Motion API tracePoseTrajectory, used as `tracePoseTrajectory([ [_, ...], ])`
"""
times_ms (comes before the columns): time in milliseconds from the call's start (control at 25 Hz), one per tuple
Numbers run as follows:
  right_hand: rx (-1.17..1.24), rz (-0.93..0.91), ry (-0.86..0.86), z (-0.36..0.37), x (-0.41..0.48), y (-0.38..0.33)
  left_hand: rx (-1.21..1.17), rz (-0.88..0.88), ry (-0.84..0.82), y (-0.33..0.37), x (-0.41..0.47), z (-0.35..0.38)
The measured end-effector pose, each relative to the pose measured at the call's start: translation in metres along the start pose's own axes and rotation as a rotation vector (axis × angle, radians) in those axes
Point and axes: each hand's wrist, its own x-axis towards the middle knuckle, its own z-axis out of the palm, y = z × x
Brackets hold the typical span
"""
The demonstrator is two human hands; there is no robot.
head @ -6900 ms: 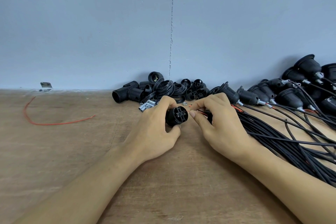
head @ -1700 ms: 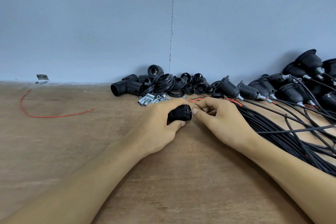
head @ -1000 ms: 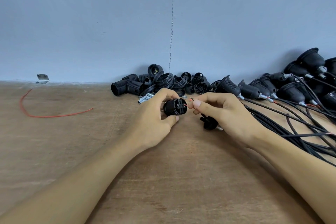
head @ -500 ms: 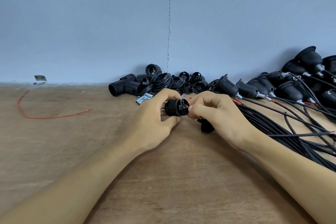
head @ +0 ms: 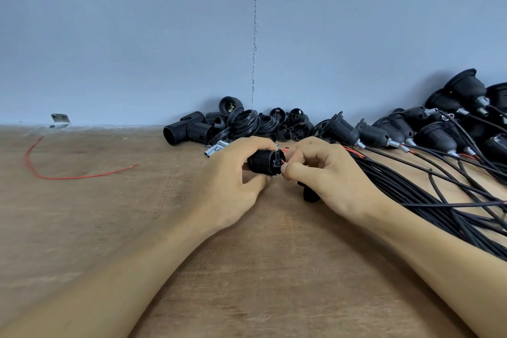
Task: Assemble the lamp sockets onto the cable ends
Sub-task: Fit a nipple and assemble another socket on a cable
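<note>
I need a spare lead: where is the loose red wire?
In the head view, the loose red wire lies far left on the table, apart from the left hand, in front of the metal bracket.

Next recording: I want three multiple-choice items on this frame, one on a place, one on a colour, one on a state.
1. Where on the table does the loose red wire lie?
A) far left, apart from the left hand
B) between the two hands
C) at the far right
2. What colour is the socket in the left hand?
A) white
B) black
C) grey
3. What is the right hand doing?
A) lying flat on the table
B) pinching a thin red lead at the socket's end
C) held open in the air
Key: 1 A, the wire curves alone at the left; 2 B, its ribbed body is black; 3 B, curled fingers meet on the lead beside the socket.
</note>
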Motion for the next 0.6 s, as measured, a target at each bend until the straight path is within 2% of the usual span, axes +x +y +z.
tracePoseTrajectory([
  [320, -0.002, 0.005, 0.000, -0.0003, -0.0006, -0.0011, 0.084, 0.120, 0.029, 0.0005, -0.0001, 0.0000],
  [600, -0.070, -0.064, 0.054, 0.0036, -0.0035, 0.0015, 0.106, 0.082, 0.049, -0.0012, -0.0005, 0.0005],
])
